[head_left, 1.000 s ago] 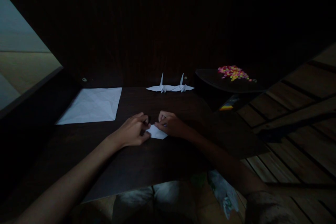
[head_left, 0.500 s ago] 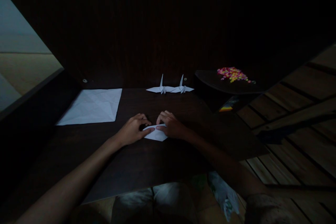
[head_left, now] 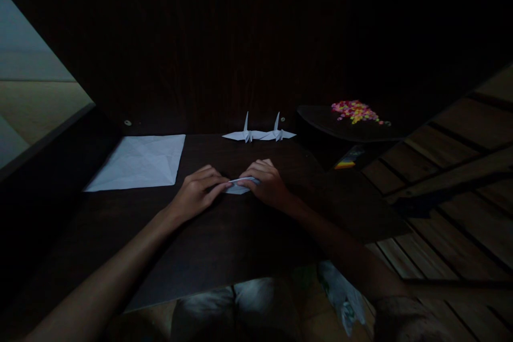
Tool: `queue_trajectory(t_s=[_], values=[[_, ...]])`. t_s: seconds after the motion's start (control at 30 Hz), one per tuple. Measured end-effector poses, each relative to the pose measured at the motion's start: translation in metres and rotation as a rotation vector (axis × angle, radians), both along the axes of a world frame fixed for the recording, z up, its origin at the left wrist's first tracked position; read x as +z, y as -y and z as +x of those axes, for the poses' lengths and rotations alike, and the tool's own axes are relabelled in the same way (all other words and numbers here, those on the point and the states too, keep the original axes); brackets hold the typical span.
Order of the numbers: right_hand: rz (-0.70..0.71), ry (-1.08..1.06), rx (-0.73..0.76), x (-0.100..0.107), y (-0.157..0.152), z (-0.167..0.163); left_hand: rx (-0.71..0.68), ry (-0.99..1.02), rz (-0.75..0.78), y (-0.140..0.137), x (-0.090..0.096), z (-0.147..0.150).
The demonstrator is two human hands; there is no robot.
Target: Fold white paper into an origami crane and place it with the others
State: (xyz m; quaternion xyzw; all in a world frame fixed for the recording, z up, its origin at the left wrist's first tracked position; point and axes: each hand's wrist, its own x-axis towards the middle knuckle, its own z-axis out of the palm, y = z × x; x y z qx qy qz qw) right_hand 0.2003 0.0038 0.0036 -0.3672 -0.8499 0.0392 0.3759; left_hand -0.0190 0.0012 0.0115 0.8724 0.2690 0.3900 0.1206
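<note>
A small folded white paper [head_left: 239, 186] lies on the dark wooden table [head_left: 224, 246] between my two hands. My left hand [head_left: 197, 190] pinches its left end and my right hand [head_left: 266, 184] grips its right end, fingers curled over it. Most of the paper is hidden under my fingers. Two finished white paper cranes [head_left: 259, 132] stand side by side at the table's far edge, beyond my hands. A creased square sheet of white paper [head_left: 138, 162] lies flat to the far left of my left hand.
A dark round tray [head_left: 320, 120] at the back right carries a heap of small pink and yellow bits [head_left: 355, 111]. A dark wall rises behind the table. Wooden floor planks [head_left: 452, 208] lie to the right. A crumpled plastic bag [head_left: 340, 294] rests by my knee.
Both hands moved slightly away from me with the paper. The paper, earlier a flat pointed shape showing below my fingers, is now folded narrower and mostly covered.
</note>
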Motion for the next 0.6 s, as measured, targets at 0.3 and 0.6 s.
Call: queue_trajectory(t_s=[0.3,0.6], values=[[0.171,-0.071,-0.008,0.008,0.006,-0.002,0.016,0.031,0.105,0.003,0.004,0.000],[0.167,-0.105,-0.006,0.011,0.006,0.000,0.027,0.087,0.114,0.004,0.010,0.001]])
